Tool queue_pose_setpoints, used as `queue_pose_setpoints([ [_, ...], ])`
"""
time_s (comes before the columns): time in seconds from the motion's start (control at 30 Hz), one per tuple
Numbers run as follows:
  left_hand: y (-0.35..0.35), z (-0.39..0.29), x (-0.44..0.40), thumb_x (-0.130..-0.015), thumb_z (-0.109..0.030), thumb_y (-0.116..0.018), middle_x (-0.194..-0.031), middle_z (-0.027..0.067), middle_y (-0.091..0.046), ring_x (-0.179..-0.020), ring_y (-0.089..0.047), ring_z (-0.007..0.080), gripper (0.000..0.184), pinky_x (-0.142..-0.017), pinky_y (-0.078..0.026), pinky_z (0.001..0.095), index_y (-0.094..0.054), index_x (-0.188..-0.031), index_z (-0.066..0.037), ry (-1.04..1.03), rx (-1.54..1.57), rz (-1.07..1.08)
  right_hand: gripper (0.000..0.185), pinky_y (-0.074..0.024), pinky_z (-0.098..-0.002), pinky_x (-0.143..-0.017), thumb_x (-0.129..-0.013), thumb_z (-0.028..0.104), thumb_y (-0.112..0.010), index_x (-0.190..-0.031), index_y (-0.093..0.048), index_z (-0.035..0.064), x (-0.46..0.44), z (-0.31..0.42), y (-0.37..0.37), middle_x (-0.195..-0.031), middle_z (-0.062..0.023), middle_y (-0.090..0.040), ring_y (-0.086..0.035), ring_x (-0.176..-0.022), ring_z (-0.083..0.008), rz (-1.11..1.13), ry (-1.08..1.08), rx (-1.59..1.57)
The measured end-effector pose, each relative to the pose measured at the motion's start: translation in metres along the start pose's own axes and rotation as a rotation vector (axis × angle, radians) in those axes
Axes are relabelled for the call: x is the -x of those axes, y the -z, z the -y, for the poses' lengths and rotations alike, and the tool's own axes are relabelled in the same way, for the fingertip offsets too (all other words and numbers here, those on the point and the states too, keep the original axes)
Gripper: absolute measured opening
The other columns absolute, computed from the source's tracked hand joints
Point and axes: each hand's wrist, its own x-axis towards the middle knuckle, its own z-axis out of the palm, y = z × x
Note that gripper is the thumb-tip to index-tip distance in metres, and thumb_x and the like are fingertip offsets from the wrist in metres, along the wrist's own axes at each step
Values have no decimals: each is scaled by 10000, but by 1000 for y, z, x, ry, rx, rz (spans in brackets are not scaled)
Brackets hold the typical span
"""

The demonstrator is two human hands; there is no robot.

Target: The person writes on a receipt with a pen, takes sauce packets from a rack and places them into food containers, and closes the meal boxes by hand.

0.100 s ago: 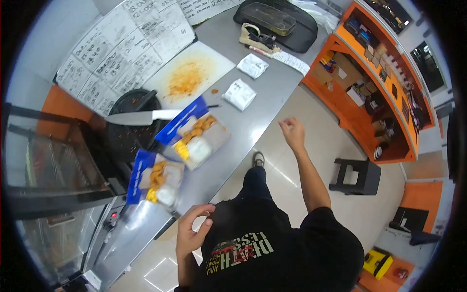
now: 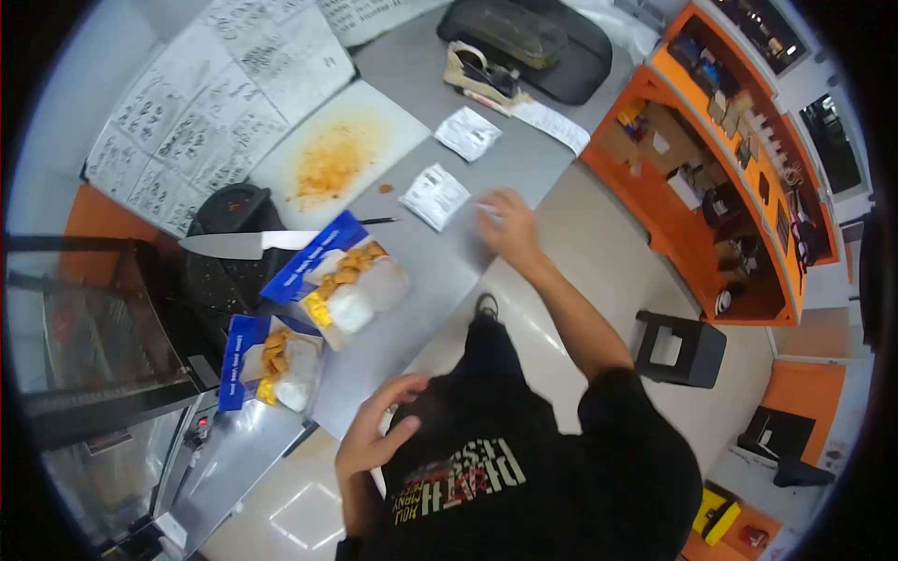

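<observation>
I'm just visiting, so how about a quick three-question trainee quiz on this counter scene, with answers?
1. How many blue-edged food bags lie on the metal counter?

2. Which of these is nearest the right hand?
A) black stool
B) white packet
C) stained cutting board

3. True or false: the left hand is gripping the knife.

Key:
1. Two.
2. B.
3. False; that hand is in front of the black T-shirt, well apart from the knife.
</observation>
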Motion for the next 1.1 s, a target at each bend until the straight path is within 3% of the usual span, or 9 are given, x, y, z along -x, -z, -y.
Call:
queue_pose_setpoints([
  [0.07,-34,-15,-69,-1015,-151,-630,-1565,212,-456,-1479,-422,294,596,-1208,-332,408,-422,-1557,-18,-1,-19,169,221,-559,-473,-877,-839,105,-664,-1043,-726,46,-50,20,-32,-1058,-153,-703,-669,-1029,-355,285,218,-156],
  [0.13,-60,-3,-114,-1044,-197,-579,-1606,210,-417,-1507,-386,305,600,-1234,-284,424,-383,-1572,13,-30,22,322,111,-555,-459,-874,-843,119,-658,-927,-707,65,-82,25,-89,-1016,-128,-718,-635,-1130,-334,504,544,101],
  [0.3,-90,-10,-136,-1034,-202,-564,-1604,228,-425,-1523,-366,335,669,-1251,-243,419,-309,-1611,20,23,214,35,202,-541,-429,-868,-895,146,-619,-1004,-760,52,-101,42,-132,-993,-128,-733,-637,-1140,-321,781,591,381],
  [0.4,-95,-18,-161,-1027,-173,-567,-1592,213,-444,-1513,-384,328,653,-1252,-241,421,-324,-1602,20,45,300,-26,223,-550,-428,-868,-898,152,-623,-1028,-774,53,-96,37,-158,-1012,-138,-743,-653,-1101,-308,841,476,222],
  [0.63,-95,-20,-264,-1019,-226,-648,-1436,220,-557,-1309,-577,345,558,-1093,-460,435,-470,-1503,-16,143,-163,-198,209,-597,-510,-755,-821,129,-656,-826,-748,-58,-141,32,-123,-913,-293,-719,-734,-830,-434,1051,254,-216],
  [0.8,-104,-9,-368,-995,-167,-655,-1379,272,-574,-1282,-553,448,510,-1099,-441,489,-503,-1445,18,97,-650,-546,156,-570,-469,-648,-897,95,-591,-951,-642,-42,-185,-54,-6,-814,-227,-726,-734,-752,-358,929,-9,-546],
  [0.93,-108,12,-483,-966,-147,-679,-1404,257,-559,-1288,-535,460,510,-1092,-435,502,-522,-1420,22,-115,-826,-851,52,-541,-318,-587,-961,47,-565,-1006,-550,27,-219,-176,94,-960,-97,-696,-694,-744,-168,842,-675,-925],
  [1.0,-111,13,-544,-957,-171,-689,-1440,225,-546,-1343,-498,431,526,-1120,-396,514,-529,-1426,6,-178,-835,-917,43,-551,-284,-618,-980,29,-581,-985,-546,52,-227,-233,132,-986,-108,-675,-688,-744,-171,658,-837,-1014],
  [1.1,-112,17,-608,-971,-266,-673,-1492,182,-525,-1420,-441,380,550,-1165,-313,540,-531,-1442,-20,-152,-926,-945,103,-561,-296,-604,-964,-62,-575,-996,-530,25,-236,-292,157,-909,-96,-660,-698,-744,-178,541,-750,-1029],
])
